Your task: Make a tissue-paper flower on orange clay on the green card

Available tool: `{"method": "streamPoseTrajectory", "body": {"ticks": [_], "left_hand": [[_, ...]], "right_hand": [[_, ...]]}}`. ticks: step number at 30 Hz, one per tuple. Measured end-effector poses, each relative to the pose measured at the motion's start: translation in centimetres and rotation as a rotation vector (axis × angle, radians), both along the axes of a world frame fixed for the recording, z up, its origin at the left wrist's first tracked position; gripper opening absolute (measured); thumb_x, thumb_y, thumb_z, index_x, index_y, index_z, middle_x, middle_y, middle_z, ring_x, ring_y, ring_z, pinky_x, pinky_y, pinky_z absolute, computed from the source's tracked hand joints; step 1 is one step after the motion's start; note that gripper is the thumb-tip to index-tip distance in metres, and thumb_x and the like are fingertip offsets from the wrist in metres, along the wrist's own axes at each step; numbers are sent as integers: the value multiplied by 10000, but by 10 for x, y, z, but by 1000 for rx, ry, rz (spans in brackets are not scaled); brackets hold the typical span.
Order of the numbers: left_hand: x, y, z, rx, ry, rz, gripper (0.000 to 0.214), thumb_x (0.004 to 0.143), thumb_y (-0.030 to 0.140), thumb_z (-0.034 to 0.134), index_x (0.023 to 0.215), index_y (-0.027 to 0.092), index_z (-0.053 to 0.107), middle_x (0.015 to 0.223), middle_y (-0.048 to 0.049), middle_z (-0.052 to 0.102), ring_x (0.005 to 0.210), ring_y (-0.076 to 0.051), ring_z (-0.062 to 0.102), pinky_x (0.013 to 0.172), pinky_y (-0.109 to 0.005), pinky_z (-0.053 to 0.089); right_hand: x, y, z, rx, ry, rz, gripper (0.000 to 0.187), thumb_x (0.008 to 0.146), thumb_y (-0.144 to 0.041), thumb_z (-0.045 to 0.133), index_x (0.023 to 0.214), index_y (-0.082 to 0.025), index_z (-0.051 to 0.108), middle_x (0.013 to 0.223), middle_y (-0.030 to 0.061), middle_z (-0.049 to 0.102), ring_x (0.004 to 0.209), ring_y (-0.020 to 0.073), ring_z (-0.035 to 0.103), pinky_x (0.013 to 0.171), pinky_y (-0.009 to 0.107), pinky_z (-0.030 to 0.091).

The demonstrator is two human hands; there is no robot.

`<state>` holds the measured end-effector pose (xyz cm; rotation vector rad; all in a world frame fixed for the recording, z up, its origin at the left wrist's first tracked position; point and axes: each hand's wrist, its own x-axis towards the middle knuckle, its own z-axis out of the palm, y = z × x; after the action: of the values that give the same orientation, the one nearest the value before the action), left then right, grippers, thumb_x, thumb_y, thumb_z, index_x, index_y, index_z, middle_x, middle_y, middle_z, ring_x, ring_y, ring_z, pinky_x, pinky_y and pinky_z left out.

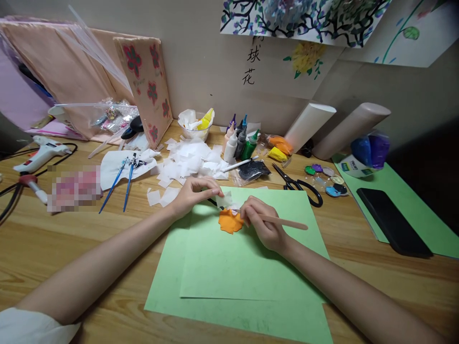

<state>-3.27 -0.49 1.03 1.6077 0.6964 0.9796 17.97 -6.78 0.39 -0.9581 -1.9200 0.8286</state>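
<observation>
White sleeve [36, 327] right up close at the lower left, and from it a forearm stretches across the bench [89, 272] to the left hand [197, 195], thumb and fingers pinched together on a small pale paper square [224, 200]! Over on the other side, the right hand [263, 222] is closed around a flat wooden stick [287, 221], its rounded end pointing out to the right. And between the two, there it is: an orange clay piece [230, 221] with a wavy edge, lying flat on the green sheets [251, 267], the paper square just beyond it. Past the hands, a loose heap of white paper squares [191, 157], small bottles [242, 143] to its right, then black-handled scissors [299, 185] lying by the green sheets' far corner. Two blue paintbrushes [129, 184] rest away to the left.
</observation>
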Motion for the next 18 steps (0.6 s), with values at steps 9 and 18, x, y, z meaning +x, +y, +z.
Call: {"method": "streamPoseTrajectory", "body": {"ticks": [9, 18], "left_hand": [[3, -6, 4, -68, 170, -131, 341, 826, 418, 569, 625, 191, 727, 660, -62, 650, 732, -171, 551, 739, -301, 432], [10, -9, 5, 165, 402, -21, 293, 875, 318, 511, 733, 197, 737, 755, -33, 685, 787, -168, 561, 794, -307, 396]], "right_hand": [[-4, 2, 1, 122, -257, -21, 250, 965, -207, 330, 773, -203, 491, 680, 28, 536, 667, 173, 451, 615, 298, 354], [-2, 1, 0, 47, -145, -79, 276, 973, -232, 322, 767, -205, 504, 680, 16, 534, 668, 165, 470, 631, 302, 369]]}}
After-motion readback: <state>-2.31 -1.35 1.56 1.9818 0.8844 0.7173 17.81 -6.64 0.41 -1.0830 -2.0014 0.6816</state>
